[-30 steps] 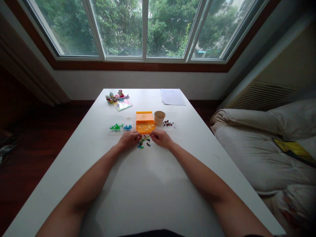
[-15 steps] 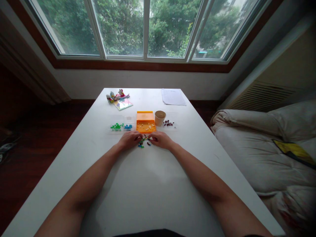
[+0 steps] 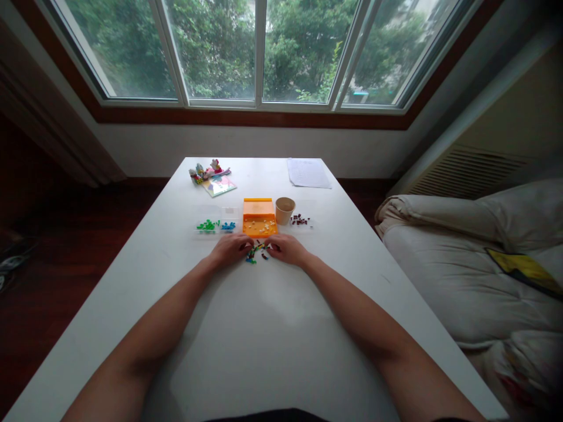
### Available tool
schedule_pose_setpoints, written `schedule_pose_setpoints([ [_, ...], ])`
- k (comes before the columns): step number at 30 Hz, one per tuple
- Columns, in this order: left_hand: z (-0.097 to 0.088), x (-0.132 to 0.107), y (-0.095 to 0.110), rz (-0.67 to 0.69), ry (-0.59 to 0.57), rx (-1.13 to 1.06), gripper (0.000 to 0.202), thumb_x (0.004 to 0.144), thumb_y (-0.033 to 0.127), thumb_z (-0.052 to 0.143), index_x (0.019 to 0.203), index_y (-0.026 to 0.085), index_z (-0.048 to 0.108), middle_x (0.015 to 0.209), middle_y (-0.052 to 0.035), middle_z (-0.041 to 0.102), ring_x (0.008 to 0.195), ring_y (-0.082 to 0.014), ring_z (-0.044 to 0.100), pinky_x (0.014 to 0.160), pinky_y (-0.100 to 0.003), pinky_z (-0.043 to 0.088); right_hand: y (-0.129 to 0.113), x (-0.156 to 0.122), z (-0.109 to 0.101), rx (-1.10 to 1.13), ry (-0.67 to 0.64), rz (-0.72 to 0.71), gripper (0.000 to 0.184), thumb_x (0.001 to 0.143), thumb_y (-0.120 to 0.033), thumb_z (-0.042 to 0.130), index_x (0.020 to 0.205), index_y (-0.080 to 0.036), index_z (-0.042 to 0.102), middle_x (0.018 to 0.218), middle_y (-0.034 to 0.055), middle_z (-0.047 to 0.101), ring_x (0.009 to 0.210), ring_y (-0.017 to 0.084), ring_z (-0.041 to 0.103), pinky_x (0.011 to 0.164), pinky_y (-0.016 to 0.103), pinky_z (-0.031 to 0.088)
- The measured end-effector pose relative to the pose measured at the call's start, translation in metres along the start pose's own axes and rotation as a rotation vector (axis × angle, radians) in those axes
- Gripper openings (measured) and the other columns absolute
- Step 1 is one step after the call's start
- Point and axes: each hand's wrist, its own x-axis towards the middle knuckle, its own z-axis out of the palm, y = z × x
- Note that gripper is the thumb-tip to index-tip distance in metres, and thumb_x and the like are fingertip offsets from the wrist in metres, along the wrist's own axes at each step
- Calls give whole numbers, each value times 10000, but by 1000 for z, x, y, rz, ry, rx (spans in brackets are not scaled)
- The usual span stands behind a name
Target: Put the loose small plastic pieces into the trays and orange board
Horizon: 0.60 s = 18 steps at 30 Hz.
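light: soft daylight from the window (image 3: 259,53) — dim room | shadows: faint, under the arms on the counter (image 3: 272,328) | edges: wide-angle bending, dark corners | focus: sharp

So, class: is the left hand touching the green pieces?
Apart. The head view shows bare white table between the left hand and the green pieces.

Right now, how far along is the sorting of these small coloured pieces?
Done: green pieces, blue pieces and dark red pieces lie in separate groups, and pale bits sit in the orange box. In hand: the left hand and right hand rest at either side of the mixed pile, fingers on it; whether either grips a piece is unclear. Left: that small pile.
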Motion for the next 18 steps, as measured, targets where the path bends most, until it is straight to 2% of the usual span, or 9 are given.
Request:
schedule_pose_setpoints([
  [6, 0, 0, 1, -4, 10, -4, 202, 882, 261, 566, 1004, 262, 727, 912, -16, 733, 774, -159, 641, 704, -251, 427, -1, -1, -3, -74, -19, 35, 66, 858, -240, 647, 912, -221, 680, 671, -29, 619, 595, 103, 492, 601, 219, 307],
  [9, 0, 0, 0, -10, 16, -8, 228, 892, 242, 535, 1013, 255, 729, 975, -22, 741, 834, -164, 658, 742, -248, 444, -2, -1, -3, -44, 16, 47, 64, 866, -238, 632, 905, -216, 678, 651, -33, 606, 576, 97, 485, 593, 215, 311],
  [13, 1, -1, -3, -26, 36, -2, 248, 894, 221, 513, 1009, 253, 731, 1016, -27, 743, 865, -172, 666, 762, -255, 456, 0, -2, -6, -19, 222, 126, 89, 879, -262, 603, 908, -202, 661, 665, -21, 594, 588, 105, 500, 601, 217, 344],
  [18, 1, -1, -4, -35, 25, -13, 230, 899, 251, 527, 1014, 245, 726, 974, -35, 742, 833, -170, 662, 747, -256, 449, 5, -3, -14, -43, 558, 337, 148, 900, -314, 568, 903, -197, 658, 612, -30, 539, 552, 115, 480, 604, 233, 371],
])
